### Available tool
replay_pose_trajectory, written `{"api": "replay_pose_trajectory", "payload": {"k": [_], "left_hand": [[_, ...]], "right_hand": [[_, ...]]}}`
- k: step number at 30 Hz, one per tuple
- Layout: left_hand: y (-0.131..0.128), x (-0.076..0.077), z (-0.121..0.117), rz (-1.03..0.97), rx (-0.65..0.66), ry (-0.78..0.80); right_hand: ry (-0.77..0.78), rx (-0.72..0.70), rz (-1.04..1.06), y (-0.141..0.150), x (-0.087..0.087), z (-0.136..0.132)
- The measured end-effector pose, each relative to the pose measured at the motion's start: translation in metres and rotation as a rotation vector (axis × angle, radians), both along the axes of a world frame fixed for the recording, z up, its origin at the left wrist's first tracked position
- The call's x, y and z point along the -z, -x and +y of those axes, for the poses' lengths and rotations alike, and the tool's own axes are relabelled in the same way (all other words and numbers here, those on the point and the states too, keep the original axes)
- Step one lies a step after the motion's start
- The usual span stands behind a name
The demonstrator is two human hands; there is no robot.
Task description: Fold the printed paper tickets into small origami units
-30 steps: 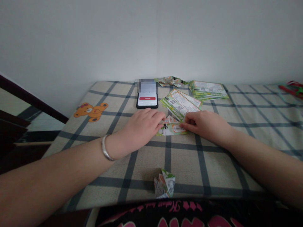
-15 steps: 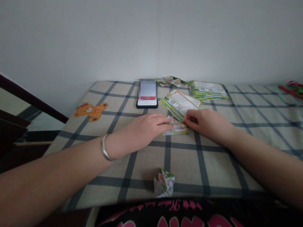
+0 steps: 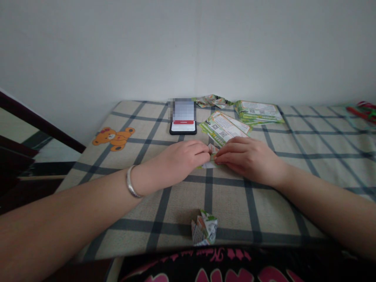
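A small folded leaflet [image 3: 209,165], white with green and orange print, lies on the tablecloth under my fingers. My left hand [image 3: 182,161], with a silver bangle [image 3: 131,183] at the wrist, has its fingers pressed together on the leaflet's left part. From the other side my right hand [image 3: 253,159] grips the leaflet's right part, fingertips close to those of the left. Much of the leaflet is hidden beneath both hands. Just behind it lie flat printed leaflets [image 3: 225,127], partly overlapped by the right hand. A folded paper piece [image 3: 205,228] stands near the table's front edge.
A phone [image 3: 183,117] with a lit screen lies behind my left hand. Folded paper pieces [image 3: 213,101] and a stack of leaflets [image 3: 260,111] are by the wall. A checked tablecloth [image 3: 141,219] covers the table. Something red and green [image 3: 366,110] lies far right.
My right hand has moved left onto the folded leaflet, covering its right part, and its fingertips now come near the left hand's. The left hand has hardly moved.
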State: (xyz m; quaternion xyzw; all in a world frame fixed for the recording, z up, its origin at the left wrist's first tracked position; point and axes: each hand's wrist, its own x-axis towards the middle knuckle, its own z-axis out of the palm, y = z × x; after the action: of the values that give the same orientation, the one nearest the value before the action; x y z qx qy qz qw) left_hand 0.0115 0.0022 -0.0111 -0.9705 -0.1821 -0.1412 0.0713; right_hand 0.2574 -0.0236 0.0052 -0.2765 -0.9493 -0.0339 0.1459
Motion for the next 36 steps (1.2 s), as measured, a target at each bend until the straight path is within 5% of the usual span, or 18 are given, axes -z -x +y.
{"api": "replay_pose_trajectory", "payload": {"k": [18, 36], "left_hand": [[0.002, -0.004, -0.001, 0.04, 0.042, -0.105], [0.016, -0.018, 0.011, 0.035, 0.116, 0.006]], "right_hand": [[-0.175, -0.003, -0.18, 0.007, -0.002, -0.002], [-0.011, 0.031, -0.228, -0.005, -0.016, -0.006]]}}
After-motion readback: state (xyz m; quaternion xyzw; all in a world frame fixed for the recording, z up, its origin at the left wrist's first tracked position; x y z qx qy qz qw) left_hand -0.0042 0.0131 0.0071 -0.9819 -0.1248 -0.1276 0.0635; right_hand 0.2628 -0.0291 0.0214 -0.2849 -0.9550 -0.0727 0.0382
